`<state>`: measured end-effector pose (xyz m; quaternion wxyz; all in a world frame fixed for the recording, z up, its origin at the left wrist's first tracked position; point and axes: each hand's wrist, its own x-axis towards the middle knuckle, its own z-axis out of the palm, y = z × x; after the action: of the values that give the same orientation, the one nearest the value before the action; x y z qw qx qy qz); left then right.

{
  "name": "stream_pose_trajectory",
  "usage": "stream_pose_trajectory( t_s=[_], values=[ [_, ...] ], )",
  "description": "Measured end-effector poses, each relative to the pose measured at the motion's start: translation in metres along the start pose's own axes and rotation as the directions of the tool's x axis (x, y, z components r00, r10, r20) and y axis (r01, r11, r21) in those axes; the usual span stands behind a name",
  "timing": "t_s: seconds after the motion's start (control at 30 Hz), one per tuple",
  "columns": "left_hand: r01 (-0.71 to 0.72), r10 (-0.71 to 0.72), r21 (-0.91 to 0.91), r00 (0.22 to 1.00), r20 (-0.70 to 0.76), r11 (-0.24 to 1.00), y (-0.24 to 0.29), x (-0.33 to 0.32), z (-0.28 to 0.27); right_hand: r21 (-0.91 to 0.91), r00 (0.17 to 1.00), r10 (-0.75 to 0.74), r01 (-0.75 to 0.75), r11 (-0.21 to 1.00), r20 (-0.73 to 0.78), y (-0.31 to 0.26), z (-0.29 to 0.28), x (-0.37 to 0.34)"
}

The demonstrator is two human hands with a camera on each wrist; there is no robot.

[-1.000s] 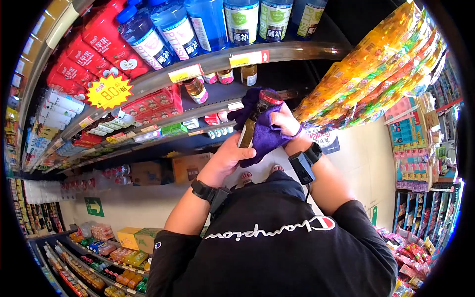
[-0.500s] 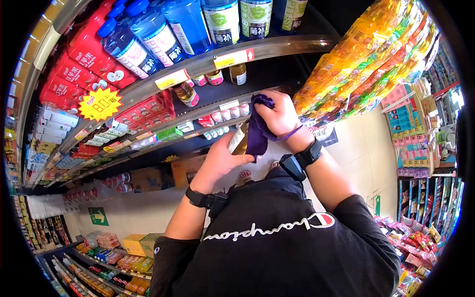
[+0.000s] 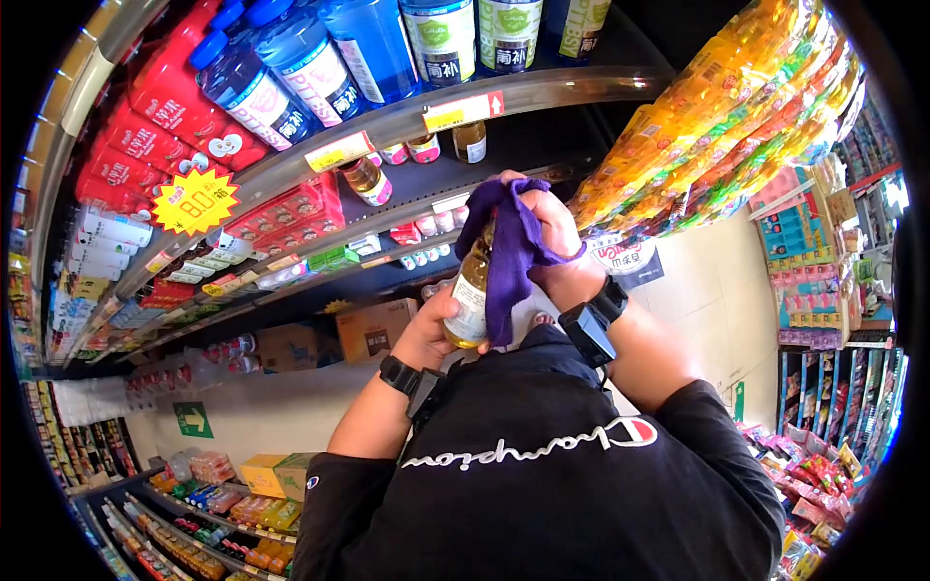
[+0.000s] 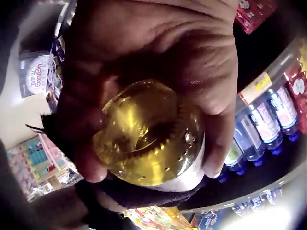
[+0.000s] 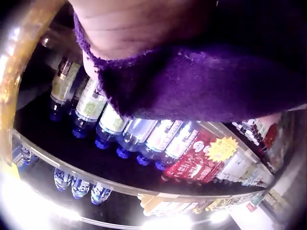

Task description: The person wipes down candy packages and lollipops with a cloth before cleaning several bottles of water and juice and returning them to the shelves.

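A glass bottle (image 3: 472, 295) of yellow liquid with a white label is held tilted in front of the body. Its base, seen end-on in the left wrist view, sits in my left hand (image 3: 428, 327), whose fingers and thumb curl round the glass. My right hand (image 3: 557, 228) grips a purple cloth (image 3: 513, 266) over the bottle's upper part, and the cloth hangs down along its side. The bottle's top is hidden under cloth and fingers. In the right wrist view the cloth (image 5: 192, 86) covers most of what that hand holds.
A shelf (image 3: 542, 97) with blue-capped bottles (image 3: 354, 48) runs above the hands. Below it stand small jars (image 3: 366, 181) and red boxes (image 3: 291, 213). Yellow hanging packets (image 3: 717, 126) are close by my right hand. Cartons (image 3: 378, 329) lie on the floor under the shelves.
The red cap seen earlier is now covered by cloth and hand. The bottle has turned and its base has come toward the body, showing more label. The right hand shifted along the top.
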<state>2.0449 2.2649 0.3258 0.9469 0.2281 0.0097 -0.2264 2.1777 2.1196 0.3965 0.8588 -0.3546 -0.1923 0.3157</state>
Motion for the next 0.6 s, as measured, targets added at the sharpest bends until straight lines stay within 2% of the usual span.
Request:
stream_pose_trajectory(
  t_s=[0.03,0.07,0.1,0.17,0.2,0.23,0.27,0.3,0.33,0.37,0.4,0.43,0.47,0.5,0.53,0.57,0.6],
  values=[
    [-0.002,0.002,-0.001,1.000,0.000,1.000,-0.004,0.003,-0.005,-0.012,0.977,0.009,-0.012,1.000,-0.213,0.006,0.001,0.000],
    [-0.014,0.016,-0.082,1.000,0.023,0.997,-0.008,0.006,-0.012,-0.021,0.908,0.014,-0.025,0.999,-0.418,0.014,-0.003,0.000],
    [-0.024,0.032,-0.163,0.999,0.044,0.986,-0.010,0.007,-0.015,-0.157,0.930,-0.091,0.037,0.987,-0.355,0.022,-0.021,0.008],
    [-0.038,0.040,-0.144,0.999,0.008,0.989,-0.012,0.005,-0.015,0.265,0.952,0.000,0.086,0.960,-0.308,0.031,-0.041,0.010],
    [-0.090,0.089,-0.100,0.996,-0.020,0.991,-0.013,0.008,-0.015,0.485,0.994,-0.077,0.107,0.868,-0.082,0.034,-0.042,0.008],
    [-0.141,0.139,-0.053,0.989,-0.044,0.989,-0.011,0.011,-0.014,0.485,0.994,-0.074,0.103,0.869,-0.077,0.040,-0.041,0.008],
    [-0.162,0.161,-0.034,0.986,-0.033,0.986,-0.004,0.013,-0.007,0.437,0.975,0.022,0.078,0.896,-0.221,0.044,-0.027,0.008],
    [-0.212,0.206,-0.049,0.972,-0.112,0.976,0.001,0.019,-0.007,0.390,0.924,0.109,0.046,0.920,-0.366,0.048,-0.017,0.004],
    [-0.209,0.213,0.043,0.947,-0.238,0.977,0.008,0.024,-0.007,0.307,0.928,0.144,-0.034,0.951,-0.344,0.050,-0.014,-0.005],
    [-0.193,0.228,0.132,0.906,-0.356,0.972,0.019,0.027,-0.003,0.288,0.917,0.157,-0.049,0.956,-0.366,0.058,-0.019,-0.007],
    [-0.153,0.281,0.347,0.892,-0.355,0.925,0.029,0.028,0.002,0.064,0.907,0.144,-0.129,0.990,-0.396,0.062,-0.026,-0.007],
    [-0.200,0.482,0.642,0.823,-0.299,0.740,0.026,0.038,-0.023,-0.158,0.899,0.124,-0.207,0.965,-0.420,0.070,-0.036,-0.007],
    [-0.024,0.451,0.801,0.836,-0.312,0.598,0.036,0.038,-0.028,-0.607,0.882,-0.016,-0.312,0.731,-0.472,0.094,-0.063,-0.002],
    [0.152,0.422,0.902,0.844,-0.332,0.405,0.048,0.036,-0.033,-0.851,0.916,-0.092,-0.322,0.415,-0.391,0.075,-0.047,-0.007],
    [0.156,0.417,0.903,0.846,-0.331,0.400,0.053,0.037,-0.042,-0.909,0.944,-0.076,-0.284,0.305,-0.321,0.067,-0.046,-0.009],
    [0.199,0.442,0.936,0.840,-0.315,0.289,0.056,0.039,-0.054,-0.952,0.966,-0.052,-0.238,0.192,-0.252,0.061,-0.048,-0.012],
    [0.240,0.466,0.954,0.834,-0.296,0.177,0.059,0.042,-0.064,-0.909,0.966,0.012,-0.248,0.335,-0.259,0.058,-0.052,-0.015]
  ],
)
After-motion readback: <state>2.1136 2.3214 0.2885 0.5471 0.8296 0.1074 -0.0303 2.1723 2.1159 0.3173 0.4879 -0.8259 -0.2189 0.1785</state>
